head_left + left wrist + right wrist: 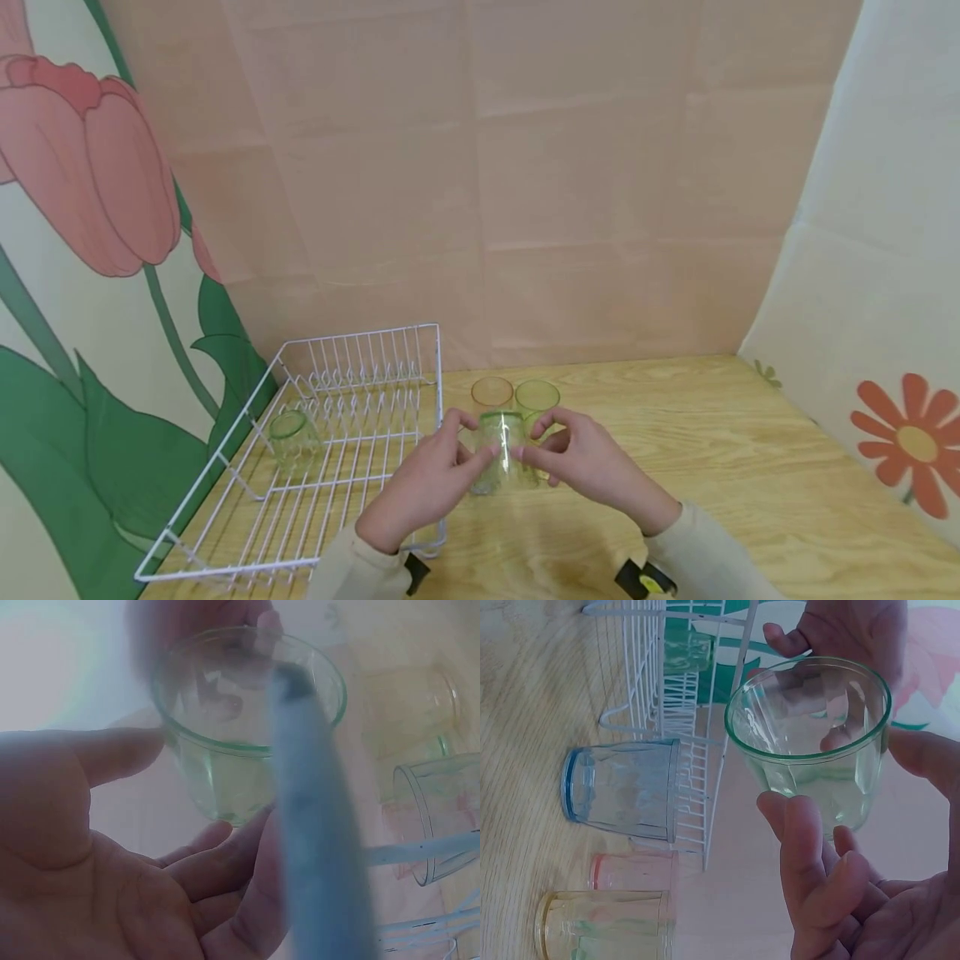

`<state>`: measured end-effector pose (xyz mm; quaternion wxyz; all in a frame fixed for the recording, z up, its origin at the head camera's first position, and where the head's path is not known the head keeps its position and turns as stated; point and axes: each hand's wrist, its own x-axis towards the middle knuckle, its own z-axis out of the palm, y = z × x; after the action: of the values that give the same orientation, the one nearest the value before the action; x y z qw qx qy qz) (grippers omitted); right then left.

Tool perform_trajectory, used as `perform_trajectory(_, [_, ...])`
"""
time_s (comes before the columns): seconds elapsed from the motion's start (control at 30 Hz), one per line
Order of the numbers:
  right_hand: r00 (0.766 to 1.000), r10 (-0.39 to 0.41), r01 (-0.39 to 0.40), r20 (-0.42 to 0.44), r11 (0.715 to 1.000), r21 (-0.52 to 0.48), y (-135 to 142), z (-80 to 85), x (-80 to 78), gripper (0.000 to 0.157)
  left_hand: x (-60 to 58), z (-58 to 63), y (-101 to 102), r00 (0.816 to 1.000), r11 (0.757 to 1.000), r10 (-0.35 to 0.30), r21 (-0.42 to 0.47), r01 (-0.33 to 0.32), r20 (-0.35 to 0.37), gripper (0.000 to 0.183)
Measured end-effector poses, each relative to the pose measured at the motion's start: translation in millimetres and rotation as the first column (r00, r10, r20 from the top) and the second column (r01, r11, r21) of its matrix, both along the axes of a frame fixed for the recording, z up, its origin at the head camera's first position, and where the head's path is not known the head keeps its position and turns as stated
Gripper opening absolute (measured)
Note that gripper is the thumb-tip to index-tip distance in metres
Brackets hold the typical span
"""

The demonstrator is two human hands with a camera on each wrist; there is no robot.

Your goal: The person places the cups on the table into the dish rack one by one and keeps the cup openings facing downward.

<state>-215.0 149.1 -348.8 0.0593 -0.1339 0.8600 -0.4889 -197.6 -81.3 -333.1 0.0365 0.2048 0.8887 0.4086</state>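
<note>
Both hands hold a clear, green-rimmed glass between them in the head view, in front of the other glasses. My left hand has its thumb and fingers at the glass's left side. From the right, my right hand holds it with thumb and curled fingertips. In the right wrist view the rim of the glass faces the camera, with the right thumb on one side and fingertips on the other. A pale blue bar hides part of the glass in the left wrist view.
A white wire dish rack stands on the left of the wooden table, holding another green-rimmed glass. An orange-rimmed glass and a yellow-green-rimmed glass stand behind the hands. A blue glass shows beside the rack.
</note>
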Motion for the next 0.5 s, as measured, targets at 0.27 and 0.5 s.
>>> perform_trajectory(0.27, [1.000,-0.030,0.030,-0.006,1.000,0.001,-0.7,1.6,0.7,0.049,1.0,1.2,-0.1,1.000,1.000,-0.009,0.015,0.009,0.001,0.054])
perform_trajectory(0.5, [1.000,-0.013,0.014,-0.017,1.000,0.015,0.5,2.5,-0.7,0.052,1.7,1.6,1.0,1.000,0.999,-0.007,0.035,0.006,0.025,0.054])
